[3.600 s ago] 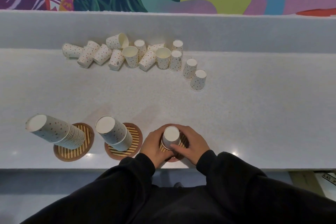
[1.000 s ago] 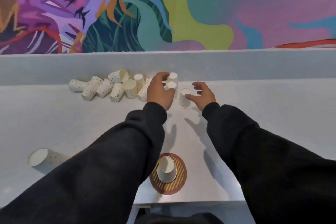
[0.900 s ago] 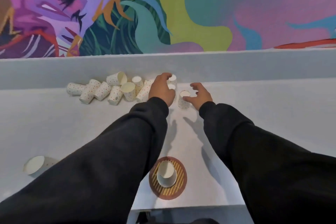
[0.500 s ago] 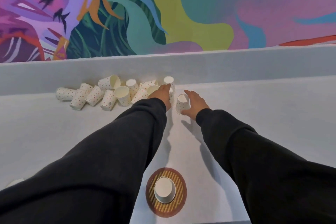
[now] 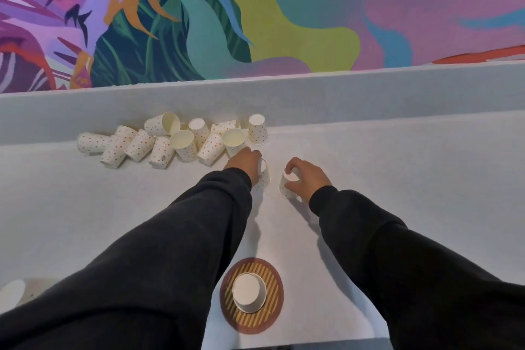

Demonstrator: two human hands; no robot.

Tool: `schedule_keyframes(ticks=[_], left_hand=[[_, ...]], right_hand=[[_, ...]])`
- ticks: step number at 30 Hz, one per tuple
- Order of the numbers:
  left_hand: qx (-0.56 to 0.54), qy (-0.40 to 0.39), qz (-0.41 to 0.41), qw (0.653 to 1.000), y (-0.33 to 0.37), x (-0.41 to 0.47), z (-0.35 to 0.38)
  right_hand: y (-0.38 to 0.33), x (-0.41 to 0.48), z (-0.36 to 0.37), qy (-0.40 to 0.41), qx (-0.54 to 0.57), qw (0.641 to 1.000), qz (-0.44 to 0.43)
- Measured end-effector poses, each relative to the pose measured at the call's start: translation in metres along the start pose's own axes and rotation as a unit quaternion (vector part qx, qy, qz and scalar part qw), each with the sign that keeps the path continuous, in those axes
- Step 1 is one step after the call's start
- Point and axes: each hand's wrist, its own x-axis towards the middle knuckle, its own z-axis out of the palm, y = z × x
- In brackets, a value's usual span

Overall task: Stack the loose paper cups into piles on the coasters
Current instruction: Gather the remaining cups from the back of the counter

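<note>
The left hand (image 5: pixel 243 163) curls round one upturned paper cup (image 5: pixel 264 180). The right hand (image 5: pixel 308 177) pinches a second cup (image 5: pixel 286 190) near its base. Both are just in front of the loose cups (image 5: pixel 184 145) at the back of the worktop (image 5: pixel 397 179). Light and thin-walled, they would likely crush, so a gentle hold round the wall suits. A starter cup (image 5: pixel 249 291) sits inverted on the coaster (image 5: pixel 274 311).

- Single view: head-worn wide-angle cam, sited over the near edge of the counter (image 5: pixel 397 179).
- Faces forward and down; mural (image 5: pixel 284 8) fills the top third, back ledge (image 5: pixel 369 94) under it.
- Coaster (image 5: pixel 274 293) nearest, bottom centre, seen almost from straight above.
- Loose cups (image 5: pixel 184 145) farthest, small in frame, against the ledge.
- Left hand (image 5: pixel 244 160) and right hand (image 5: pixel 308 176) sit mid-frame, arms stretched out from the bottom corners.
</note>
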Motion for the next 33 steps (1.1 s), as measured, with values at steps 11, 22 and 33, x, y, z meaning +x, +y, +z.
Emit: schedule_keyframes(ticks=[11,22,33], left_hand=[[-0.313,0.034,-0.09,0.945,0.031,-0.066,-0.014],[-0.415,0.181,0.011,0.892,0.039,-0.236,-0.017],[-0.34,0.155,-0.015,0.927,-0.001,-0.291,0.05]], right_hand=[[0.025,-0.078,0.019,0.065,0.156,0.984,0.05],[-0.002,-0.152,-0.009,0.141,0.358,0.923,-0.001],[-0.034,-0.201,-0.004,0.119,0.346,0.926,-0.092]])
